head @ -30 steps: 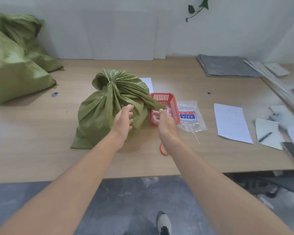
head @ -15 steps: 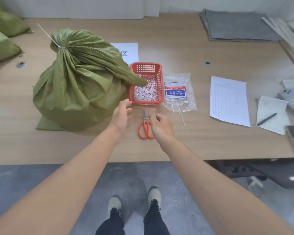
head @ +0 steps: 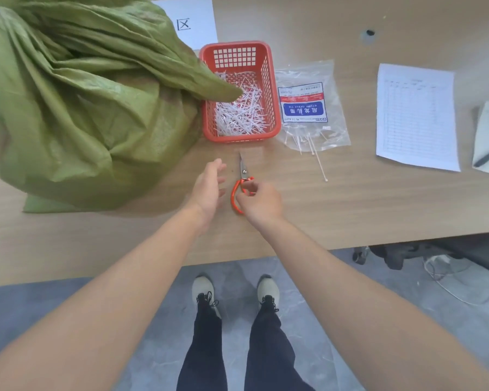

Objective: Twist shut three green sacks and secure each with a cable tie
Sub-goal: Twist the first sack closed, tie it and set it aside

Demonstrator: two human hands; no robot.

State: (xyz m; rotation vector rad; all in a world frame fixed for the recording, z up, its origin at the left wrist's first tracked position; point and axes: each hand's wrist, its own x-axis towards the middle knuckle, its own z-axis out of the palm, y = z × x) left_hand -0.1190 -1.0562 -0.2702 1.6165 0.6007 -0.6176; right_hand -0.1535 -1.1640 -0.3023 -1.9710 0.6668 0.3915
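My right hand point(head: 261, 203) curls its fingers and thumb onto the handle loops of the orange-handled steel scissors point(head: 243, 172), which lie on the pale wooden table point(head: 350, 207) with the blades pointing away from me. My left hand point(head: 209, 187) is spread open just beside them, fingers straight, holding nothing. The crumpled green woven plastic sack point(head: 82, 108) sits to my left, one flap draped over the red plastic mesh basket point(head: 275, 114). A clear bag of white cable ties point(head: 308, 108) lies just right of the basket.

A light wooden table point(head: 350, 210) spans the upper frame above a grey marbled floor point(head: 54, 306), a black chair base point(head: 401, 256) and white cable point(head: 463, 299) at right.
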